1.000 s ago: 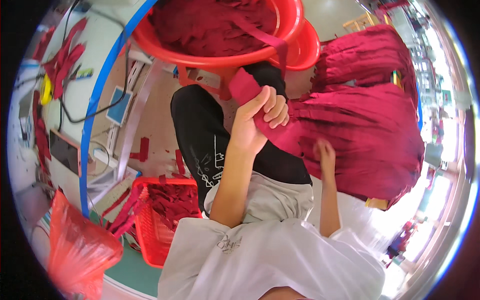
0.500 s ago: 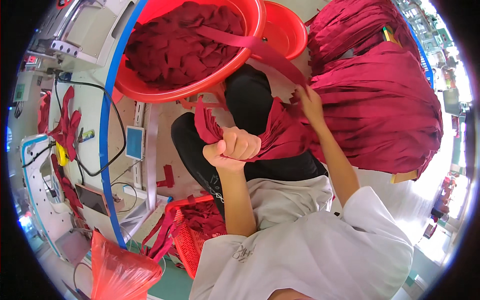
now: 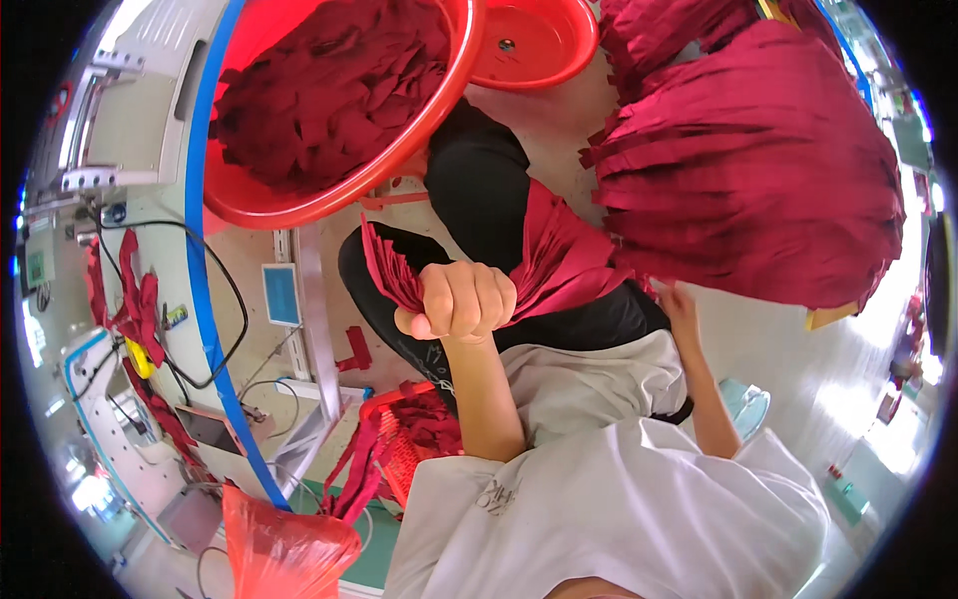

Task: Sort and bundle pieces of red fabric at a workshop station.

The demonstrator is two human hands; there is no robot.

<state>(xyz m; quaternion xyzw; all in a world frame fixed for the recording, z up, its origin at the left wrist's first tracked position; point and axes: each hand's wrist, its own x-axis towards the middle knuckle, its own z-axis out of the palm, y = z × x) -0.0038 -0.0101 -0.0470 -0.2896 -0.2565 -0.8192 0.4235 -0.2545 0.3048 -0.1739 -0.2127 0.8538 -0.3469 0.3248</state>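
Observation:
My left hand (image 3: 464, 302) is closed in a fist round a bundle of maroon fabric strips (image 3: 564, 255). Short layered ends stick out on the left of the fist, while the long part drapes to the right across my black-trousered lap. At the right end of the bundle, my right hand (image 3: 681, 304) has its fingers pinched together at the strip ends; the exact grip is small and partly blurred. A large red basin (image 3: 344, 195) ahead on the left holds a loose heap of maroon strips (image 3: 334, 95).
A big stack of maroon strips (image 3: 748, 180) stands at the right. Behind the basin is a smaller red basin (image 3: 539, 45). A blue-edged workbench (image 3: 205, 290) with cables runs along the left, near a red basket (image 3: 399, 449) and a red plastic bag (image 3: 284, 544).
The strip that stretched from the large basin to my right hand has come out and now lies with the bundle. My right hand has moved down toward my hip; the view has shifted.

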